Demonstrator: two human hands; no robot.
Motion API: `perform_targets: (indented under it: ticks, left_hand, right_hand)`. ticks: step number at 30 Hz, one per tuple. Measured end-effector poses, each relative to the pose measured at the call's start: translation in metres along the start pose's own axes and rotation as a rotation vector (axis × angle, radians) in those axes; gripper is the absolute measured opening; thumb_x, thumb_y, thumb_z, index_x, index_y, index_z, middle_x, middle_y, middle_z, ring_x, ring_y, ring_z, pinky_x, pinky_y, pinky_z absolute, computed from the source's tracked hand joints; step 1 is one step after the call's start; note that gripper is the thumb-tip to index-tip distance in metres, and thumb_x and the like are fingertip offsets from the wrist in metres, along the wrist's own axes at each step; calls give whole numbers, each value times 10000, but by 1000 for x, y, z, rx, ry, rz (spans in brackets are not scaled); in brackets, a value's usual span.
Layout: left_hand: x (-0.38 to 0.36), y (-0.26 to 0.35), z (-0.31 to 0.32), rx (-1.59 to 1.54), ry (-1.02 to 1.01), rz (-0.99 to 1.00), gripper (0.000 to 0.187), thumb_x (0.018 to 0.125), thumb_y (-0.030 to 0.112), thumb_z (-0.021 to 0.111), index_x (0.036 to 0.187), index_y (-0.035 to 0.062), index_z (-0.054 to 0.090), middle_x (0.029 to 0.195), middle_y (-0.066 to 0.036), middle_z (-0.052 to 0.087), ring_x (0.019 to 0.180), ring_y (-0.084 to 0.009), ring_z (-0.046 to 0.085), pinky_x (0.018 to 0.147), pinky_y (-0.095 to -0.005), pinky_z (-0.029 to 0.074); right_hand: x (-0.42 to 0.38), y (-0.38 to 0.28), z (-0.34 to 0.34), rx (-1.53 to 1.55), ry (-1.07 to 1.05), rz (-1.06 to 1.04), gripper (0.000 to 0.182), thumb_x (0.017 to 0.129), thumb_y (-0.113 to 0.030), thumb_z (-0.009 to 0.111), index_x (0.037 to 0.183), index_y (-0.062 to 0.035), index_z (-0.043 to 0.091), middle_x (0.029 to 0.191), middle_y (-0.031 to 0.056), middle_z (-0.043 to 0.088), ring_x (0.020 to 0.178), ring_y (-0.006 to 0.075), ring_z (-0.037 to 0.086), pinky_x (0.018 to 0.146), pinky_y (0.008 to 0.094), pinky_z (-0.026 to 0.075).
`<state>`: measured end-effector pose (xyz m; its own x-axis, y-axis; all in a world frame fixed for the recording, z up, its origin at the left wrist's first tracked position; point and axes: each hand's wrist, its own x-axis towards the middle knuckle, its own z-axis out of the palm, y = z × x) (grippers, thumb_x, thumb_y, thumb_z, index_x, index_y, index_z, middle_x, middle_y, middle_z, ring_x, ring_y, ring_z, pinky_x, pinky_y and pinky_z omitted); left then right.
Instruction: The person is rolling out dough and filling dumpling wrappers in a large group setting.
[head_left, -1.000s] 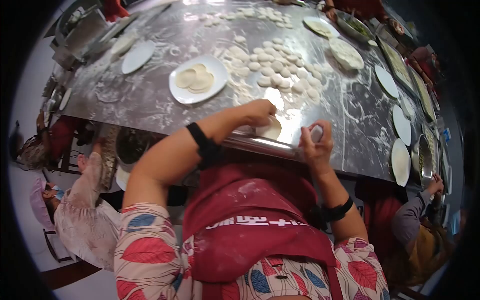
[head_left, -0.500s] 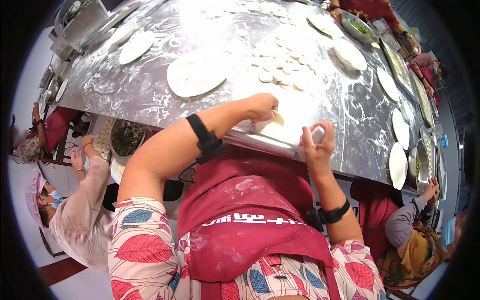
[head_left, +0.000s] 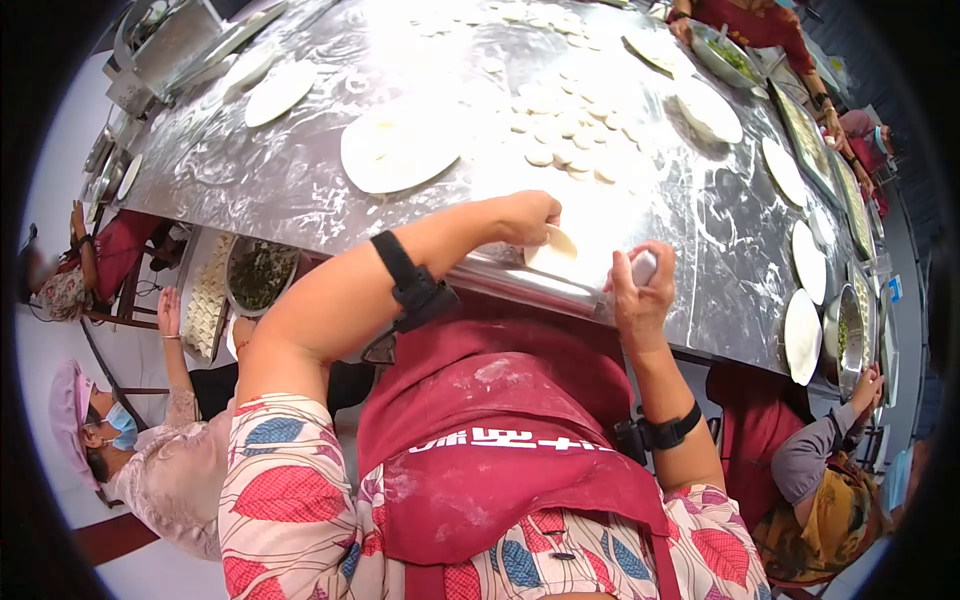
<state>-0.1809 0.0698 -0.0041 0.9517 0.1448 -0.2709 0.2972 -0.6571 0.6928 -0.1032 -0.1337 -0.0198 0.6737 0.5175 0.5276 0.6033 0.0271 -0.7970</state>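
Observation:
My left hand (head_left: 529,217) is closed on the edge of a round dough wrapper (head_left: 552,252) near the table's front edge. The wrapper is thin and pale, and its free side hangs toward me. To the right, my right hand (head_left: 643,290) curls around a short, whitish rolling pin (head_left: 643,266); the palm and fingers hide much of it. Beyond my hands, several small flattened dough pieces (head_left: 572,130) are scattered on the floury metal table (head_left: 250,180). Bright glare washes out the surface around them.
A large white plate (head_left: 395,150) lies left of the dough pieces. Other plates (head_left: 802,335) line the right side, near a metal bowl (head_left: 843,335). At left, a masked person (head_left: 170,470) sits close to a bowl of dark green filling (head_left: 262,272) and a tray of dumplings (head_left: 206,300).
The wrapper in my left hand has shifted slightly right, and the whole view has moved a little. The person at left has lowered one arm. Both my hands keep their grip.

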Motion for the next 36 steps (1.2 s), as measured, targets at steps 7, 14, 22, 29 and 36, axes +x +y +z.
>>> perform_targets:
  ticks: [7,14,22,29,36]
  left_hand:
    - [10,-17,-1,84,129,-31,350,746,309,670,921,6,656,855,-182,661,801,-288,626,731,-363,486]
    - [-28,12,2,87,145,-30,243,716,198,644,901,41,621,846,-157,637,807,-263,607,706,-357,473]
    - [-46,-57,-106,-265,474,-55,267,750,168,665,967,19,625,886,-91,637,836,-176,584,738,-306,478]
    - [-35,-80,-143,26,766,-287,262,774,129,662,999,1,617,991,-145,643,921,-224,606,793,-311,485]
    - [50,-26,-68,364,479,140,301,761,182,620,1046,88,610,1006,-137,612,960,-297,580,816,-392,467]
  right_hand:
    - [69,28,39,-167,73,-110,239,809,-63,633,982,-36,472,691,157,561,558,283,575,534,370,453]
    - [-5,-4,-1,107,-1,55,217,824,18,583,981,-52,450,688,57,523,499,111,543,442,255,438]
    - [-1,-5,0,133,-8,8,218,825,9,609,971,-51,458,658,55,548,485,112,554,440,249,439]
    - [0,-4,0,98,1,-26,236,804,22,620,966,-59,469,669,57,539,497,121,555,450,254,444]
    - [3,1,-1,26,11,-71,252,767,5,654,941,-59,484,642,72,547,515,159,569,479,275,445]
